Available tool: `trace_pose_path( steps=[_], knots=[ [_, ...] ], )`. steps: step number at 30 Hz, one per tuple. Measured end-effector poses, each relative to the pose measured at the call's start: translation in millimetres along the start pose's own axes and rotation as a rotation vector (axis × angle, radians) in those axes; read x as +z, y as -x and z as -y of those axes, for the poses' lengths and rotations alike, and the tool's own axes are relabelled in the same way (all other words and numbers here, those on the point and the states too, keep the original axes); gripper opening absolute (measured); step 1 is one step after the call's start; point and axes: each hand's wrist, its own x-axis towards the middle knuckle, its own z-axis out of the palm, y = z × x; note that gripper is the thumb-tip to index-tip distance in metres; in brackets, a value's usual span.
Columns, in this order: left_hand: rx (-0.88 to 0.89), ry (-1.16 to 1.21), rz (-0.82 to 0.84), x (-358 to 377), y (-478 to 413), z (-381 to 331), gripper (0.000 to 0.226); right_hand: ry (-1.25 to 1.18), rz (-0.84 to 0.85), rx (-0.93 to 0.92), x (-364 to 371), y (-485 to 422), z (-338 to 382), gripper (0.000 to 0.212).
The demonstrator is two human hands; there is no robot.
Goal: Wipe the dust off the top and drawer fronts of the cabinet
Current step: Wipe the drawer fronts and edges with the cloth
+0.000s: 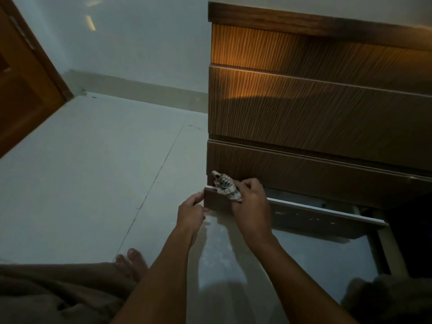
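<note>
A brown wooden cabinet [315,108] with ribbed drawer fronts fills the upper right. Its bottom drawer [327,218] is pulled out, the front panel's top edge showing white. My left hand [190,210] grips the left end of that drawer front. My right hand [251,204] holds a bunched checked cloth [226,185] pressed on the top left corner of the drawer front. The cabinet top is only a thin strip at the upper edge.
Pale tiled floor [93,171] spreads to the left. A wooden door [25,73] stands at the far left. My folded leg and bare foot [133,260] rest on the floor at the bottom left. A dark shape lies at the bottom right.
</note>
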Motion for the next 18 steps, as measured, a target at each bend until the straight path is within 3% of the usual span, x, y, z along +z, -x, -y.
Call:
trace_pose_path(
  steps=[10,14,18],
  knots=[
    [-0.010,0.009,0.005,0.1,0.1,0.1,0.057,-0.269,-0.165,0.355,26.7,-18.9,35.5,0.016],
    [0.002,0.029,0.025,0.9,2.1,-1.5,0.051,-0.424,-0.146,0.324,41.4,-22.8,56.4,0.013],
    [-0.026,0.009,0.002,-0.2,1.1,-2.3,0.028,-0.578,-0.030,0.140,35.5,-32.0,72.1,0.008]
  ],
)
